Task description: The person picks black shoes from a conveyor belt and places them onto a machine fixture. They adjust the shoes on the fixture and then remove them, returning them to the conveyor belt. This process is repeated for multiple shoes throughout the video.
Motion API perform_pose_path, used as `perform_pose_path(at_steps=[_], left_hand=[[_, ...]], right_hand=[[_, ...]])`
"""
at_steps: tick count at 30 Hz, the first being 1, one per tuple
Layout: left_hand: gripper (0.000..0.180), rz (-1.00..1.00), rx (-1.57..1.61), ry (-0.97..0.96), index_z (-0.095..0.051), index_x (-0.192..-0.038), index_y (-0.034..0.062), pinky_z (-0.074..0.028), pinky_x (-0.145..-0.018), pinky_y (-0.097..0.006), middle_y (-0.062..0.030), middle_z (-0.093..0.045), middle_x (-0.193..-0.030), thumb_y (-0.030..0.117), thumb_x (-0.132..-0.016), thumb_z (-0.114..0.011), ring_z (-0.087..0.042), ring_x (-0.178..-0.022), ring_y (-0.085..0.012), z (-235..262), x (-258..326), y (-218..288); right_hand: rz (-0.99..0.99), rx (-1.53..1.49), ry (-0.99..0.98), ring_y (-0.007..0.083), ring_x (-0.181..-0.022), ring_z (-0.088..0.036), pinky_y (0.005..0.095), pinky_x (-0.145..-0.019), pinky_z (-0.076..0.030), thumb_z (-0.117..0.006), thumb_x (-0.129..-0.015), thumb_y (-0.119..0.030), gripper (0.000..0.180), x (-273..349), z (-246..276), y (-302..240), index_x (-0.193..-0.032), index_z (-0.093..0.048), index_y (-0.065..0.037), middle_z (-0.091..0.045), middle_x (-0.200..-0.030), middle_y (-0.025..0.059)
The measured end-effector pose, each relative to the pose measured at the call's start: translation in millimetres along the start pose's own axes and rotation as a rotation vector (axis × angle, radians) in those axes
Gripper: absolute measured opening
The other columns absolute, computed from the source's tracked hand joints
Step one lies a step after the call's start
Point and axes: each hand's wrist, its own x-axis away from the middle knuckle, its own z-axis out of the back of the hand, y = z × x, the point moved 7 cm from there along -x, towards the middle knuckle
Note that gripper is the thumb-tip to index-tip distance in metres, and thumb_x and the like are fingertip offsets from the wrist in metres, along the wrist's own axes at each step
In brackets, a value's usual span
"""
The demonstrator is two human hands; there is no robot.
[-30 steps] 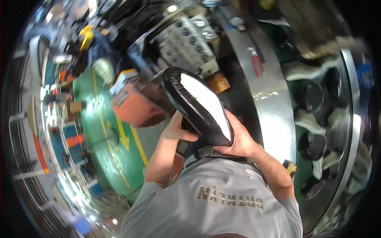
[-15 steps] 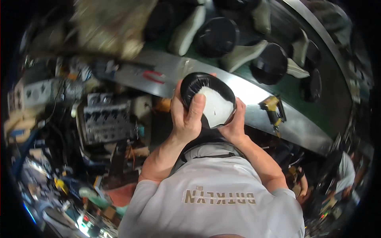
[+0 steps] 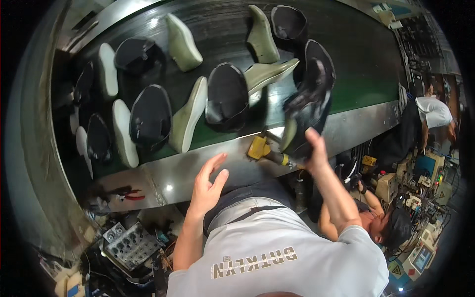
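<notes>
My right hand [image 3: 317, 154] grips the lower end of a black boot upper [image 3: 316, 84], thumb showing on the near side and the other fingers hidden behind it. The boot is smeared by motion and reaches over the green belt's near edge; a pale green patch [image 3: 290, 133] shows at its near end. My left hand [image 3: 208, 187] hangs open with nothing in it, just short of the metal rail. Nearest it on the belt are a pale green shoe last [image 3: 189, 116] and a black upper [image 3: 226, 96]. A yellow and black air tool [image 3: 260, 147] lies between my hands.
More black uppers [image 3: 151, 116] and pale lasts [image 3: 183, 42] are spread over the green belt [image 3: 356, 79]. Red-handled pliers [image 3: 131, 195] lie on the metal rail [image 3: 163, 180]. A co-worker [image 3: 376, 218] sits close on my right; a grey control box [image 3: 132, 245] stands at lower left.
My view has swung to the right. Both hands held a black boot with a white bottom before me; now the left has let go and the right has a boot out over the belt.
</notes>
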Motion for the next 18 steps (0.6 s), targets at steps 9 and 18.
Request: perform_pose_path(at_steps=[9,18], left_hand=[[0.033,0.117,-0.183,-0.091,-0.055,-0.127,-0.0016,-0.044,-0.099,-0.035,-0.0139,-0.062,-0.123,0.009,-0.095,-0.056,-0.058,-0.116,-0.0228,-66,-73,7],[0.035,0.005,-0.265,-0.225,-0.057,-0.125,-0.0014,-0.044,-0.1,-0.036,-0.0148,-0.063,-0.121,0.008,-0.091,-0.057,-0.059,-0.114,-0.0258,-130,-154,57]], right_hand=[[0.175,-0.428,0.378,0.0268,-0.1,-0.061,0.0435,-0.087,-0.051,-0.063,-0.087,-0.044,0.045,-218,219,-199,-0.117,-0.056,-0.012,-0.063,-0.113,0.0086],[0.978,1.932,-0.241,0.0278,-0.114,-0.054,0.0532,-0.109,-0.028,-0.076,-0.073,-0.02,0.027,-190,104,-158,-0.094,-0.064,-0.007,-0.061,-0.109,0.0096]])
